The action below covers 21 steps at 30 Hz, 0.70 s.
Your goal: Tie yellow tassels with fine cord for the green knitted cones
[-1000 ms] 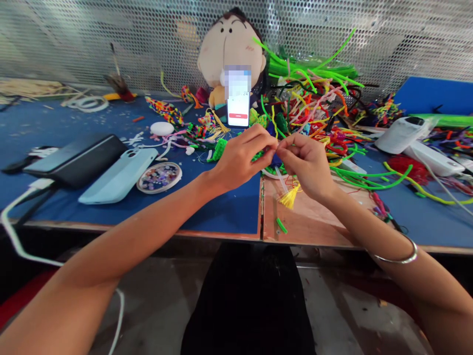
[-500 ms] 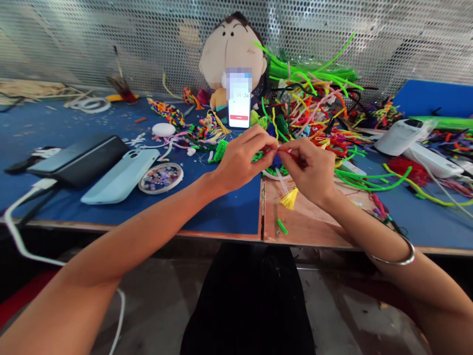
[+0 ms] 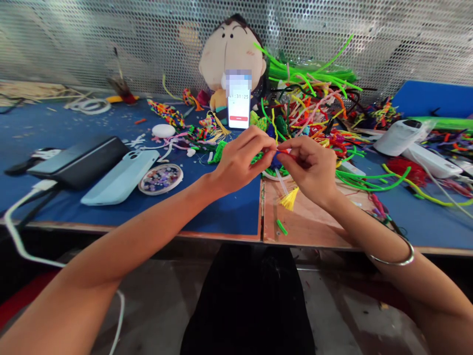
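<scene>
Red pipe cleaner pinched between left hand and right hand.

Above the bench, the left hand and right hand meet, fingers pinched on a small blue-and-red piece between them. A yellow tassel hangs beneath the right hand. Behind stand a propped phone, a plush doll and tangled pipe cleaners.

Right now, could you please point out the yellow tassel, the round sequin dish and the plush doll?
yellow tassel point(image 3: 289, 199), head view, on its fringe.
round sequin dish point(image 3: 161, 178), head view, on its centre.
plush doll point(image 3: 229, 48), head view, on its forehead.
</scene>
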Each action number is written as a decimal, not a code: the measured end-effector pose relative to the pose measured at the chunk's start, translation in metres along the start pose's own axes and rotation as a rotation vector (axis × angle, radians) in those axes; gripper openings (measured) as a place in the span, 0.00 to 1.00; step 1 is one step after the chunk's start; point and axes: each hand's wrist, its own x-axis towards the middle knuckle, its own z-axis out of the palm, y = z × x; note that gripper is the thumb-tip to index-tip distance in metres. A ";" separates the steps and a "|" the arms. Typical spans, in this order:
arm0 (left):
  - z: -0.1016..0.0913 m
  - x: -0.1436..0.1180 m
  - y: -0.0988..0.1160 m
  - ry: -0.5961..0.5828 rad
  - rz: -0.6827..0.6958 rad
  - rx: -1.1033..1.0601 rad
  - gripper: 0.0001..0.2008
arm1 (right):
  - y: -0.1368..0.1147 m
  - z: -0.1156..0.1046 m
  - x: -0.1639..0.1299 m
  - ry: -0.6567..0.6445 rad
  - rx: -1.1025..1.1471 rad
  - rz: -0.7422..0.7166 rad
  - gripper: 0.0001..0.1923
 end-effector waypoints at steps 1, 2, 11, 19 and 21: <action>0.000 0.000 0.000 0.002 0.005 0.007 0.03 | 0.000 0.000 0.000 -0.001 0.015 0.003 0.02; 0.000 0.000 0.000 0.003 0.010 0.012 0.03 | 0.000 0.000 0.000 -0.003 0.028 0.006 0.02; -0.003 -0.001 -0.002 -0.039 0.062 0.033 0.04 | 0.001 0.000 0.002 -0.021 0.179 0.117 0.02; -0.002 -0.002 -0.008 -0.137 0.111 0.097 0.06 | 0.008 0.001 0.006 -0.078 0.268 0.220 0.03; -0.002 -0.003 -0.010 -0.190 0.095 0.100 0.07 | 0.010 0.001 0.007 -0.100 0.279 0.228 0.03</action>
